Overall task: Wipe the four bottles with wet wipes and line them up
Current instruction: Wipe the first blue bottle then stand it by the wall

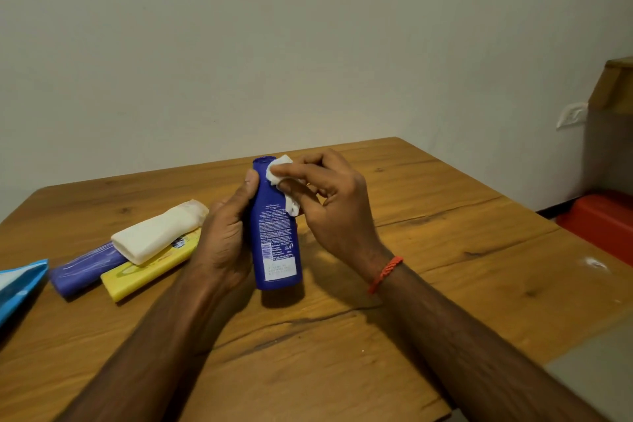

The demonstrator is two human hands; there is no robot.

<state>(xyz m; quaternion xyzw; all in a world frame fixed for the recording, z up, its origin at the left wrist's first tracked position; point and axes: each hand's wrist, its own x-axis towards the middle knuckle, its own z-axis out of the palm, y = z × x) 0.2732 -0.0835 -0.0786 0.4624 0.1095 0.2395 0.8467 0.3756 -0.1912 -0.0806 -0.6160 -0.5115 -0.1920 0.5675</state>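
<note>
Holds blue bottle (275, 243) upright in left grip (226, 236), fingers wrapped round its left side, thumb lying up along the neck. Pinches wipe (279, 169) in right grip (329, 195), between thumb and forefinger, and presses it on the bottle's right shoulder, just under the cap (264, 159). Shows the printed back label to the camera. Has the bottle's bottom close over the wooden surface (445, 250); cannot tell whether touching. Has three more bottles lying left of the left grip: white bottle (157, 236) across purple bottle (85, 267) and yellow bottle (144, 276), resting on both. Has blue pack (20, 281) at the far left edge, near the purple bottle. Wears orange band (385, 272) on right wrist.
</note>
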